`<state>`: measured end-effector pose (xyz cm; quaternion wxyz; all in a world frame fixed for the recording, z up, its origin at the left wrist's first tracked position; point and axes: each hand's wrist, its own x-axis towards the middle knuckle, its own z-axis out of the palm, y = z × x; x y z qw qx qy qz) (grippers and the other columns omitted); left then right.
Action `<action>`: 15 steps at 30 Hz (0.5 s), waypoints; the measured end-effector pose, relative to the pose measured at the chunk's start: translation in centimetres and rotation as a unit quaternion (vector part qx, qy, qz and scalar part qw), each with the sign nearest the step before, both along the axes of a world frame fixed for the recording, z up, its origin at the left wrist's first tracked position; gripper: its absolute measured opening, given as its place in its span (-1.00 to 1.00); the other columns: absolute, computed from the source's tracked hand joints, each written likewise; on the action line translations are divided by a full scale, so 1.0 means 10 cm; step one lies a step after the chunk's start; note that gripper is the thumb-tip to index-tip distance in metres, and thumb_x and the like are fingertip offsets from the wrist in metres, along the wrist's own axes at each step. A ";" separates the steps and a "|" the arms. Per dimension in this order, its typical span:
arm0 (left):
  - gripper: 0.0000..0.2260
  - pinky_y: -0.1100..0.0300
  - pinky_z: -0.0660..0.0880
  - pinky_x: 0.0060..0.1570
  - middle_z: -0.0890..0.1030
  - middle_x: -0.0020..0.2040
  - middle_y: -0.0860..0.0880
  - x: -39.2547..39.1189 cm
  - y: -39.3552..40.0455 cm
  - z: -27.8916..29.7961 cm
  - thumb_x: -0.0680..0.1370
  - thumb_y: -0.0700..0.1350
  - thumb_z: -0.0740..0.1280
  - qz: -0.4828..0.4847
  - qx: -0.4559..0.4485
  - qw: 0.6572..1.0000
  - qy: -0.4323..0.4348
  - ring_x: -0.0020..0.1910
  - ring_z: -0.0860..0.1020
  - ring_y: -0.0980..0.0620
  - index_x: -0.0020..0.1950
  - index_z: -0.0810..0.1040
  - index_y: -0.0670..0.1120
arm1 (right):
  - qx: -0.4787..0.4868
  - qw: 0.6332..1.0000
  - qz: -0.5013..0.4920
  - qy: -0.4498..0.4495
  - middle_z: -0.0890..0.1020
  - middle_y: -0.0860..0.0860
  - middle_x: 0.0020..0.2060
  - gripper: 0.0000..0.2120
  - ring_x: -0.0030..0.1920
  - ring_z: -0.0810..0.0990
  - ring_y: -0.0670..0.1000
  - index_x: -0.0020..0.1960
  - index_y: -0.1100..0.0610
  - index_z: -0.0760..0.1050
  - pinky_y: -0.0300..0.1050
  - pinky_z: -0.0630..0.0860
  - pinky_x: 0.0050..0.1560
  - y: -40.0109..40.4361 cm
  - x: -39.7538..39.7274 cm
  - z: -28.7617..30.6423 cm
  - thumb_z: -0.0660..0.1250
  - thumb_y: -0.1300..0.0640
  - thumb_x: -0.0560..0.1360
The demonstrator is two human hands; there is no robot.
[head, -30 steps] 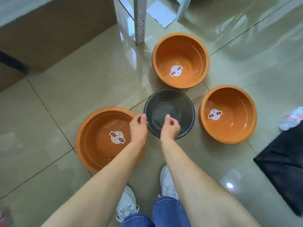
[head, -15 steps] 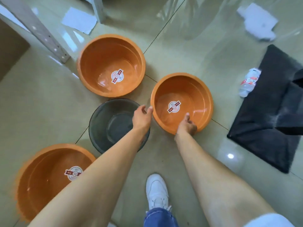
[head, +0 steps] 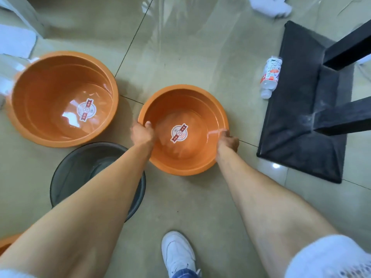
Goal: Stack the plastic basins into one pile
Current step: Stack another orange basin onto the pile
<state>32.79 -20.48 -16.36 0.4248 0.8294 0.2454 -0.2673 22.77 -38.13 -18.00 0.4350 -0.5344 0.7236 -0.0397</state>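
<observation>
Glossy beige floor tiles (head: 180, 57) with thin dark seams carried everything. At the far left edge of the floor a sliver of an orange basin rim (head: 6, 240) showed beneath the left forearm. Further up on the left stood a large orange basin (head: 40, 93), upright and empty, a round sticker on its bottom. Just below it, close enough that their rims seemed to touch or nearly so, sat a dark grey basin (head: 80, 167), partly hidden by the left forearm that crossed over it.

The left hand (head: 143, 135) gripped the left rim of a smaller orange basin (head: 190, 159) at the middle of the floor, thumb inside the wall and the other fingers outside, pressed together on the rim. That basin carried the same round sticker on its bottom and lay apart from the large one, a strip of floor between them. The right hand (head: 228, 142) held the opposite, right rim, fingers curled over the edge; its grip was pinching the rim too, though blur hid the fingertips. Whether the basin rested on the floor or hung just above it could not be told.

A white shoe (head: 177, 253) stood near the bottom edge. To the right lay a plastic bottle (head: 270, 77) on its side, just beside a black mat (head: 301, 117) with black legs resting on it.
</observation>
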 end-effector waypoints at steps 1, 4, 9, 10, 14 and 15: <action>-0.64 -0.16 0.45 0.29 0.51 0.31 -0.17 0.00 -0.01 -0.01 0.64 -0.04 0.12 0.007 -0.003 1.000 0.011 0.26 0.52 -0.22 0.42 0.32 -0.10 | 0.021 1.000 -0.002 -0.013 0.64 0.23 0.12 -0.52 0.11 0.64 0.24 0.21 0.28 0.48 0.15 0.56 0.15 0.00 0.00 -0.03 0.21 -0.12 0.56; -0.64 -0.14 0.44 0.30 0.50 0.32 -0.18 -0.05 -0.02 0.00 0.66 -0.06 0.08 0.026 -0.003 0.999 0.026 0.27 0.51 -0.21 0.43 0.29 -0.13 | 0.041 0.999 -0.008 -0.031 0.67 0.21 0.02 -0.53 0.01 0.67 0.20 0.18 0.26 0.53 0.12 0.59 0.10 0.00 -0.03 -0.01 0.17 -0.13 0.58; -0.69 -0.08 0.45 0.24 0.53 0.26 -0.18 -0.15 0.02 0.10 0.66 -0.06 0.07 0.049 0.013 0.999 0.004 0.23 0.53 -0.19 0.37 0.32 -0.15 | 0.023 0.999 -0.027 -0.036 0.69 0.16 0.01 -0.56 -0.01 0.67 0.16 0.14 0.18 0.60 0.04 0.61 0.07 0.03 -0.09 0.08 0.14 -0.13 0.59; -0.69 -0.06 0.45 0.22 0.54 0.25 -0.18 -0.17 0.02 0.16 0.66 -0.06 0.08 0.050 0.013 0.999 -0.009 0.22 0.54 -0.18 0.36 0.33 -0.16 | 0.012 0.999 -0.029 -0.037 0.69 0.17 0.02 -0.55 0.00 0.67 0.18 0.13 0.18 0.61 0.03 0.60 0.07 0.03 -0.09 0.13 0.14 -0.14 0.59; -0.70 0.01 0.45 0.19 0.57 0.20 -0.17 -0.19 0.13 0.41 0.65 -0.04 0.10 0.064 0.009 0.996 -0.063 0.19 0.55 -0.17 0.29 0.38 -0.17 | -0.028 0.998 -0.018 -0.046 0.68 0.16 0.03 -0.60 0.03 0.65 0.18 0.14 0.17 0.57 -0.04 0.54 0.03 0.11 -0.05 0.44 0.15 -0.12 0.61; -0.71 -0.01 0.46 0.21 0.57 0.19 -0.17 -0.18 0.16 0.46 0.65 -0.03 0.11 0.073 0.005 0.995 -0.074 0.18 0.55 -0.17 0.27 0.39 -0.17 | -0.047 0.998 -0.011 -0.048 0.68 0.16 0.04 -0.60 0.03 0.65 0.18 0.14 0.16 0.56 -0.02 0.54 0.03 0.15 -0.02 0.53 0.14 -0.12 0.61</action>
